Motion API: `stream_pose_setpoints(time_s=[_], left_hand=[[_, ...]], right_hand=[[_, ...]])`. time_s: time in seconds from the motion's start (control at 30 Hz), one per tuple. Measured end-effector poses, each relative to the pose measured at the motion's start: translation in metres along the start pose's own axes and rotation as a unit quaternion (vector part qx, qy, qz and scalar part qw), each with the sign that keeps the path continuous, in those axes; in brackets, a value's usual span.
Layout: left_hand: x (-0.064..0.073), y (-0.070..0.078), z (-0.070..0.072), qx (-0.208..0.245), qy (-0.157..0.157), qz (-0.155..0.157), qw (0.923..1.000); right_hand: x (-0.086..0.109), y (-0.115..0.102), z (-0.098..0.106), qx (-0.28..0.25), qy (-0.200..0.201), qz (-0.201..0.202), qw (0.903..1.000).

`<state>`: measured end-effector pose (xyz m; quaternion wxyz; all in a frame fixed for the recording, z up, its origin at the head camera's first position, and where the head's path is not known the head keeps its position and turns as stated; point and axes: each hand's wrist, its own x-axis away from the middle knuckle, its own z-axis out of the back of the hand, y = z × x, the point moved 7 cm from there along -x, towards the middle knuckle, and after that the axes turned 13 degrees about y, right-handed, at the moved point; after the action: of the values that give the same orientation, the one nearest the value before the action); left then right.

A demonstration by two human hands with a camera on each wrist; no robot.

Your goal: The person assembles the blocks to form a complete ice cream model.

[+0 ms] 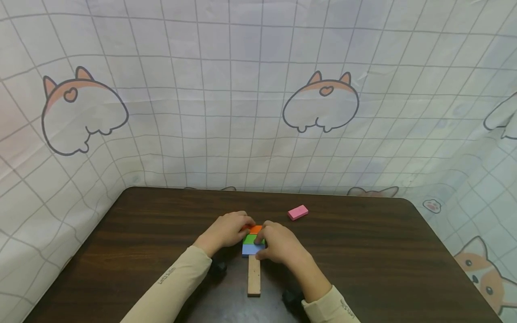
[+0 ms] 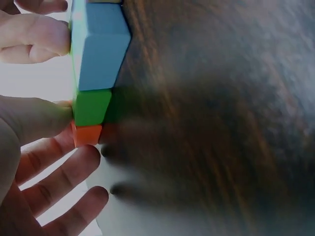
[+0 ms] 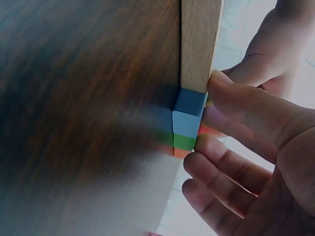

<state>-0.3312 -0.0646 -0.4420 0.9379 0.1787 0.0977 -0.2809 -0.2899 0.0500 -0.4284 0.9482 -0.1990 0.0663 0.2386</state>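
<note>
Orange (image 1: 256,229), green (image 1: 249,239) and blue (image 1: 251,249) blocks lie edge to edge in a row on the table. A plain wooden strip (image 1: 254,277) runs from the middle of the blue block's near side toward the person. My left hand (image 1: 227,229) is at the row's left side. Its thumb touches the end of the green block (image 2: 92,108) and its other fingers are spread by the orange block (image 2: 88,135). From the right, my right hand (image 1: 281,244) has its thumb at the corner where the blue block (image 3: 187,123) meets the strip (image 3: 199,44), with fingertips beside the green block.
A pink block (image 1: 298,212) lies apart toward the back of the dark wooden table (image 1: 363,251), right of the row. A pale grid-patterned cloth (image 1: 242,112) with cartoon animals hangs behind and around the table.
</note>
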Motion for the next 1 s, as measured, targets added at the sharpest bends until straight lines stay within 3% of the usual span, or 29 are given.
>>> stream_pose_setpoints(time_s=[0.27,0.5,0.7,0.83,1.0], left_hand=[[0.005,-0.003,0.005,0.023,0.014,-0.009,0.9996],[0.027,-0.01,0.024,0.024,0.048,0.015,0.9984],[0.044,0.008,0.022,0.014,0.034,-0.016,0.9992],[0.045,0.02,0.017,0.012,0.028,-0.027,0.9992],[0.045,0.024,0.012,-0.005,0.024,-0.023,0.9994]], right_hand=[[-0.001,0.0,0.0,0.007,-0.003,0.0,1.0],[0.0,0.001,-0.001,0.004,-0.004,-0.006,1.0],[0.0,0.003,0.0,0.001,-0.006,-0.009,0.9999],[-0.001,0.003,0.0,-0.009,-0.007,-0.01,0.9999],[0.0,0.003,-0.001,-0.02,-0.008,-0.011,0.9997]])
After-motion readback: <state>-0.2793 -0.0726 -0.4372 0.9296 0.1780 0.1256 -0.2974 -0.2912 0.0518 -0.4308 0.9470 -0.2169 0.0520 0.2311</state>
